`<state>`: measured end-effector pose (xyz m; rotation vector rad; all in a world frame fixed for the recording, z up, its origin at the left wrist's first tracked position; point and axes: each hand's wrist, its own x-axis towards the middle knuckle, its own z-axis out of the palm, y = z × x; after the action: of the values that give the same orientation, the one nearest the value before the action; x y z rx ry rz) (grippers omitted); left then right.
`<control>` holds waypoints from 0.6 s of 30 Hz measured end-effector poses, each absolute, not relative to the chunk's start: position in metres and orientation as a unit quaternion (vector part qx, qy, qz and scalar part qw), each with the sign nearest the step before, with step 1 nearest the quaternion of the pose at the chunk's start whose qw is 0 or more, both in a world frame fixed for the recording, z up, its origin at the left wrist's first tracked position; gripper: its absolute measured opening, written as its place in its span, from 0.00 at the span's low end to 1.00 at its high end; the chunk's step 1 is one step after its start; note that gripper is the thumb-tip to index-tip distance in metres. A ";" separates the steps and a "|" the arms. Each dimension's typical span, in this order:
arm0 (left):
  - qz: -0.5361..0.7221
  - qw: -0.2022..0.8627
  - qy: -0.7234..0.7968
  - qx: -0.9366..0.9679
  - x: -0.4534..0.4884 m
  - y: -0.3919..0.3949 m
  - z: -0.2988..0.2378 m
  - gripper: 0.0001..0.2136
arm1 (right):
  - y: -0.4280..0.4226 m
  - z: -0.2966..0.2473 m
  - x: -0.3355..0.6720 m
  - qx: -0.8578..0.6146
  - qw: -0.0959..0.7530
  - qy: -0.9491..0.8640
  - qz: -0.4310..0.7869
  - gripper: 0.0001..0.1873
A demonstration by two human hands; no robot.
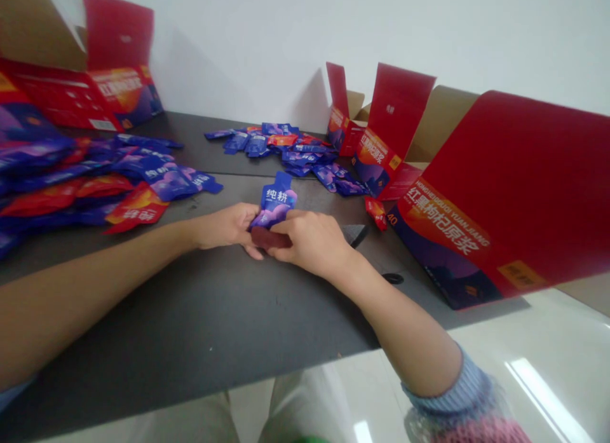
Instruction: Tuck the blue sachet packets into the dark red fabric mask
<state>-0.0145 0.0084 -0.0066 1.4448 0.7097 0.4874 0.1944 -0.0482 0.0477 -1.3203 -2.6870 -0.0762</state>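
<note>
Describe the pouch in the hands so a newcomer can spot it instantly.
On the dark grey table, between a heap of pouches and an open red carton, the left hand and right hand meet. The blue-purple pouch with large white characters stands between them, the only one held up off the table.

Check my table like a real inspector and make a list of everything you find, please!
Surface: dark grey table.
Job's things: blue and purple sachet held between both hands; dark red strip beneath it, too blurred to name.
Clutter: big heap of blue, purple and red sachets at left; smaller heap of sachets at the back; loose red sachet; small black ring.
Grippers: left hand and right hand both grip the sachet.
Cables: nothing seen.
Surroundings: open red cartons on the table, white wall, shiny floor.
</note>
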 end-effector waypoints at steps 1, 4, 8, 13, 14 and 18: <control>0.210 0.664 0.313 0.645 -0.015 0.009 -0.007 0.21 | -0.048 0.047 0.194 -0.440 0.076 -0.894 -0.026 0.15; 0.202 0.653 0.308 0.662 -0.017 0.013 -0.006 0.22 | -0.048 0.044 0.192 -0.443 0.100 -0.890 -0.028 0.15; 0.158 0.632 0.322 0.687 -0.017 0.015 -0.002 0.15 | -0.049 0.042 0.189 -0.446 0.129 -0.885 -0.026 0.14; 0.158 0.664 0.337 0.649 -0.019 0.015 0.001 0.15 | -0.047 0.038 0.188 -0.446 0.194 -0.874 0.002 0.13; 0.159 0.678 0.341 0.631 -0.019 0.015 -0.001 0.14 | -0.046 0.037 0.188 -0.440 0.217 -0.871 0.014 0.13; 0.248 0.712 0.323 0.573 -0.019 0.014 -0.009 0.02 | -0.045 0.035 0.189 -0.411 0.320 -0.852 0.045 0.17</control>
<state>-0.0192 0.0138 -0.0093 1.2705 0.7154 0.5498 0.1892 -0.0445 0.0354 -1.0807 -2.2392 0.1178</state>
